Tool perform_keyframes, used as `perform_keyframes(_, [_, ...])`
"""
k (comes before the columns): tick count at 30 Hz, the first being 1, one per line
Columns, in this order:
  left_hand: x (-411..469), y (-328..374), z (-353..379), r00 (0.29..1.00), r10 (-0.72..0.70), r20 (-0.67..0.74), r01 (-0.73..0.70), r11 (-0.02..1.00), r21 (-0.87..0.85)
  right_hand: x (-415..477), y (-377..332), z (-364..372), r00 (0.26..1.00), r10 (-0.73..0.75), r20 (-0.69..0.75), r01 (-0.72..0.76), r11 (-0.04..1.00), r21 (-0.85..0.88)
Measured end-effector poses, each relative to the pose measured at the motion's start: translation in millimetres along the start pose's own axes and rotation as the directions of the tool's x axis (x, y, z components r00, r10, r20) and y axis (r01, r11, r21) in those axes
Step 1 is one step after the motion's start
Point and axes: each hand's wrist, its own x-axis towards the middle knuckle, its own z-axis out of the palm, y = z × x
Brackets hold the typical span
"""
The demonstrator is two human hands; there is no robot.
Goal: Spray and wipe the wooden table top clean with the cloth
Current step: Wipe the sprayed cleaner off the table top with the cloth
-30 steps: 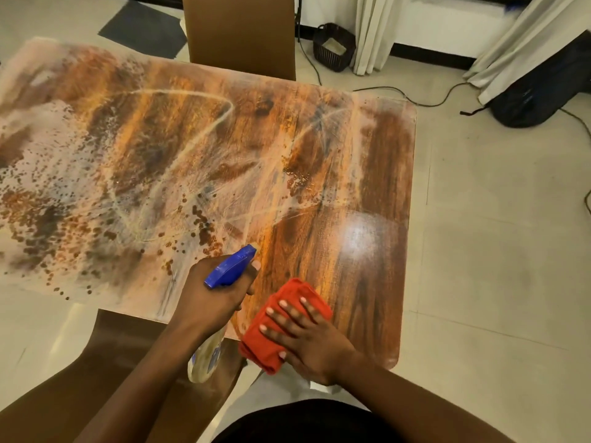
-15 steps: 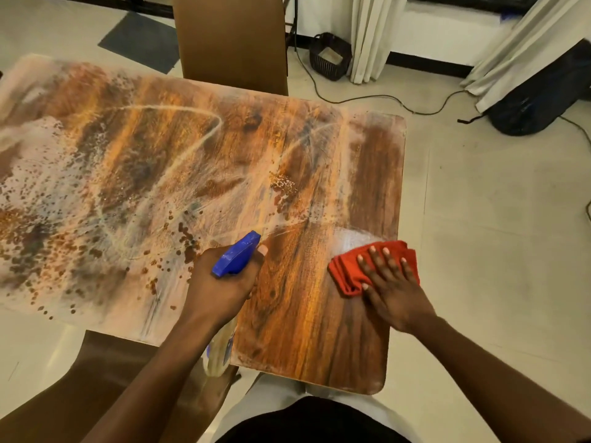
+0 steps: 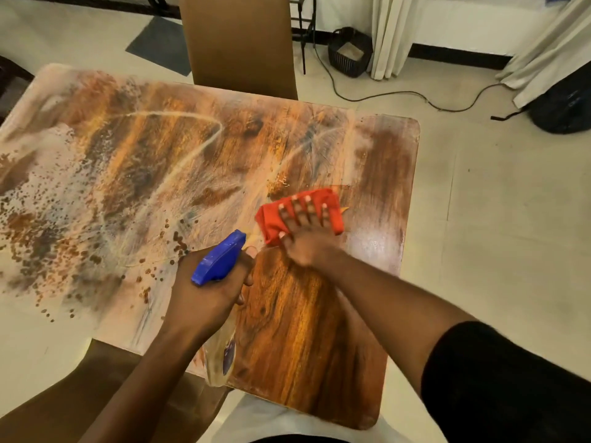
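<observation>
Pale tiled floor around wooden table top (image 3: 319, 340): near right part wiped dark, rest filmed with whitish streaks and droplets. Presses red cloth (image 3: 268, 223) flat under straight fingers of right hand (image 3: 303, 241), right of centre. Grips spray bottle (image 3: 220, 260) in left hand (image 3: 204, 298), nozzle towards the cloth. Likely risks: smearing rather than lifting once the cloth soaks; a stray trigger squeeze wetting the wiping hand.

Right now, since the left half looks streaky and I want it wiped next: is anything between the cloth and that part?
Nothing lies on the table top there. Only the left hand, gripping the spray bottle, is just left of the red cloth, near the front edge.
</observation>
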Motion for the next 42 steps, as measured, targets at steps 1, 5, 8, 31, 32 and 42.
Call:
perform_keyframes(1, [2,-1,0,1.000,0.004,-0.001,-0.004,1.000,0.013,-6,-17,14,0.998,-0.063,0.010,0.063,0.998,-0.019])
perform_keyframes(5, [12,1,-2,1.000,0.011,-0.024,-0.009,0.998,0.069,-53,-62,73,0.954,-0.298,0.001,0.298,0.954,-0.042])
perform_keyframes(8, [23,6,0,1.000,-0.005,-0.006,0.005,0.997,0.072,-107,-50,107,0.923,-0.377,-0.083,0.377,0.926,-0.016])
perform_keyframes(31, [112,-1,-4,0.986,-0.047,0.157,0.045,0.999,0.020,64,90,-53,0.918,0.357,-0.173,-0.332,0.930,0.157])
perform_keyframes(32, [116,-1,-7,0.987,-0.039,0.154,0.037,0.999,0.015,74,74,-54,0.933,0.321,-0.165,-0.301,0.944,0.136])
perform_keyframes(42, [133,-2,-17,0.992,-0.011,0.124,0.007,0.999,0.032,-18,-95,73,0.950,-0.268,-0.162,0.272,0.962,0.004])
